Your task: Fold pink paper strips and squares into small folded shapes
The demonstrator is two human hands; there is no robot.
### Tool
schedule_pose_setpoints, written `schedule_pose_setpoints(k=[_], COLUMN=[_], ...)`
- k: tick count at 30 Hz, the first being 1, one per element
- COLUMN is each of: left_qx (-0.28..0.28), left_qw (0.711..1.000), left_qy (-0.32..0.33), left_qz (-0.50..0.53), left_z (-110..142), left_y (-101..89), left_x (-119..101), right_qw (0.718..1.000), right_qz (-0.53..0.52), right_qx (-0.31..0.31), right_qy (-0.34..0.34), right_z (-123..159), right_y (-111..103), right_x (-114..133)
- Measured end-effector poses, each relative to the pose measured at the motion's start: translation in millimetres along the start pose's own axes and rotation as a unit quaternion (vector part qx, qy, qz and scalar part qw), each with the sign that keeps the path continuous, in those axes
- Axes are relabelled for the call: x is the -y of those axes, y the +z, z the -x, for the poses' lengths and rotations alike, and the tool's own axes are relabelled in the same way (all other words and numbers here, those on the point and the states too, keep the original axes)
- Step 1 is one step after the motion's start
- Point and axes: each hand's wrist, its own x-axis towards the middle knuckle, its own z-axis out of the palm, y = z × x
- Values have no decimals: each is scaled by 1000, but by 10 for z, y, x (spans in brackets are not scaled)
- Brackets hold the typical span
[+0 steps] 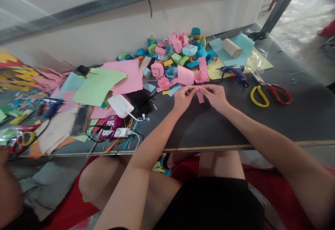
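Both of my hands meet over the dark table [300, 118], pinching a small pink paper strip [200, 96] between them. My left hand [183, 97] grips the strip's left end with thumb and fingers closed. My right hand [216, 96] holds the other end, and the strip hangs down a little between the fingertips. Just beyond my hands lies a heap of folded paper pieces [175, 54] in pink, blue and green.
A blue glue gun [235, 72] and yellow-and-red scissors [269, 92] lie to the right. A paper roll [232, 48] sits on blue sheets behind. Left are pink and green sheets [104, 82], a white charger [120, 106], cables and more scissors [21, 141].
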Motion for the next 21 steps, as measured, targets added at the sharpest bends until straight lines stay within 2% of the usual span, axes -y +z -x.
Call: schedule_pose_setpoints(k=[5, 8, 13, 18, 21], left_qx=[-22, -28, -5, 43, 49], left_qw=[991, 983, 978, 973, 968], left_qy=[88, 117, 126, 116, 126], left_qz=[-96, -137, -164, -194, -213], left_z=[16, 34, 40, 34, 34], left_y=[-13, 2, 18, 17, 26], left_x=[-20, -25, -38, -90, -107], right_qw=[998, 996, 996, 989, 986], right_qz=[66, 83, 88, 140, 160], right_qx=[-10, -17, -18, -26, -25], right_qy=[-17, -17, -23, -43, -47], right_z=[17, 22, 17, 9, 9], right_y=[-27, -30, -35, -42, -43], right_x=[-8, -18, -38, -55, -63])
